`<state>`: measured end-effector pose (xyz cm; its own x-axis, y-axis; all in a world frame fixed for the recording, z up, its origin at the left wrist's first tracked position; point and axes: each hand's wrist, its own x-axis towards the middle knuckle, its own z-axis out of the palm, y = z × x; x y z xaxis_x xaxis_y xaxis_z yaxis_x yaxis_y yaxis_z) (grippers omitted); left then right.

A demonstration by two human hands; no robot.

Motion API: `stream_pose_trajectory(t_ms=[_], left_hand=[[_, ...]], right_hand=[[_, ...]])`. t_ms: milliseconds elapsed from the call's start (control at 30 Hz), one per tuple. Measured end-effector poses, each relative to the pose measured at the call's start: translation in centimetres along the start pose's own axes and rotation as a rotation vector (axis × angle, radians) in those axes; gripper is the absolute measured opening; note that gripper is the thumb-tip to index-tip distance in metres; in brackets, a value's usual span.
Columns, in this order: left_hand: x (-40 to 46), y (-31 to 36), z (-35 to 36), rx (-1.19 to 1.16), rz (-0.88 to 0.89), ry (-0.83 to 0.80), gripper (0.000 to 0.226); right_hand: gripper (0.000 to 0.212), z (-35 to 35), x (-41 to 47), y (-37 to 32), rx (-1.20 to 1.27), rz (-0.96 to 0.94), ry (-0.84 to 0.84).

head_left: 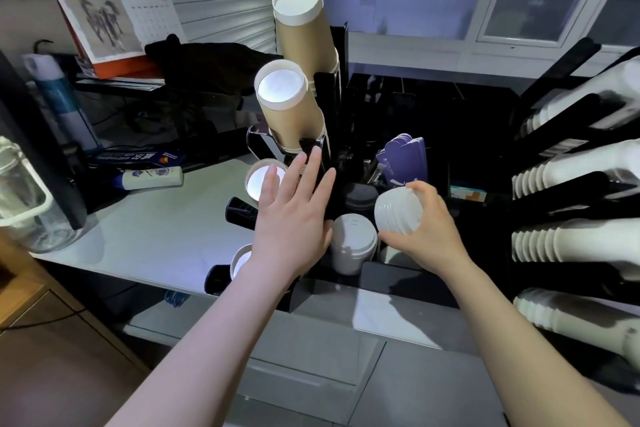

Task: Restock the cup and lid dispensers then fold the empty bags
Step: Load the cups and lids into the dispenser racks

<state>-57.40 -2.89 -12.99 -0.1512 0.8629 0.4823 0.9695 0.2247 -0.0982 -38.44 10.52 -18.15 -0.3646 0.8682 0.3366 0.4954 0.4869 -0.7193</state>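
My right hand (pixel 427 230) grips a short stack of white lids (pixel 398 210) just above the black lid organiser (pixel 384 274). Beside it stands another stack of white lids (pixel 354 241) in a slot. My left hand (pixel 294 215) is flat with fingers spread, resting against the black cup dispenser (pixel 325 90). Brown paper cup stacks jut from that dispenser: one at the top (pixel 304 28), one below it (pixel 289 104), and two lower ones (pixel 258 180) (pixel 240 262) partly hidden behind my left hand and wrist.
A black rack on the right holds several rows of white cup stacks (pixel 571 170). Purple sleeves (pixel 403 158) stand in the organiser's back compartment. On the white counter (pixel 166 236) lie a tube (pixel 152 177), a spray can (pixel 59 97) and a glass jar (pixel 24 198).
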Motion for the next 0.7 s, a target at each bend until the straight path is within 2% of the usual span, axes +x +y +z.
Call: stream_pose_trajectory(t_ms=[200,467,567,700], left_hand=[[-0.2,-0.1,-0.5,-0.029,0.042,0.002,0.077],[0.1,1.8,-1.3,-0.078,0.224,0.177,0.065],[0.2,3.2,-1.0,-0.098,0.293,0.079,0.066],[0.1,4.9,0.3,-0.123,0.319,-0.155,0.061]], right_hand=[[0.092,-0.5,-1.0,1.5,-0.256,0.047,-0.002],[0.093,0.7,-0.9,2.1,-0.560,0.015,-0.156],[0.095,1.1,-0.5,2.1,-0.648,-0.007,-0.179],[0.100,2.0,-0.5,2.0,-0.834,0.002,-0.130]])
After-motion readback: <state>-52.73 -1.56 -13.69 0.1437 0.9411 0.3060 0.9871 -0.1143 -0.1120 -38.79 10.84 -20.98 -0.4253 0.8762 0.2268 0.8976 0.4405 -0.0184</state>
